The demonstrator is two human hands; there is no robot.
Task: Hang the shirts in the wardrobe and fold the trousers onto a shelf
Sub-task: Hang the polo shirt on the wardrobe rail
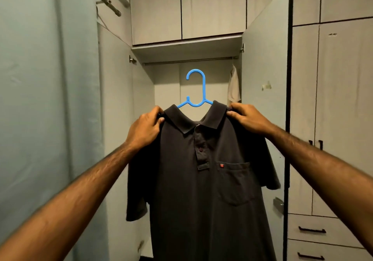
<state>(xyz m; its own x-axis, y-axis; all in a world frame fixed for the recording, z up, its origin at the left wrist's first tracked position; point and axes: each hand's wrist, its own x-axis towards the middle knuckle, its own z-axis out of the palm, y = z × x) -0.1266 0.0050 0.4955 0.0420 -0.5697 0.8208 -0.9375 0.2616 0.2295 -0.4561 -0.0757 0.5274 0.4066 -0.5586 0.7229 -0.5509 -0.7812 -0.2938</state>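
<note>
My left hand (145,128) pinches the left shoulder of the polo shirt (201,180), thumb and fingers curled into the cloth just beside the collar. My right hand (247,118) does the same at the right shoulder, fingers bunched on the fabric. Two hands, one shirt between them.

I count one shirt in my grip: dark grey, short-sleeved, with one chest pocket carrying one small red label, and two buttons that I can make out on the placket. It sits on one blue hanger (196,90). The shirt hangs with its long axis vertical, collar up, hem below the bottom of the view, front facing me. The hanger's hook stands upright above the collar, its opening turned to my left, and it sits below the rail (189,60), apart from it.

The shirt is held in the air in front of the open wardrobe (167,79), level with its hanging space. Both wardrobe doors stand open, one on each side. Inside I see one rail running left to right and one pale cloth (234,87) hanging at the right end. To the right are two drawers (314,228) with dark handles; to the left, one curtain (46,99).
</note>
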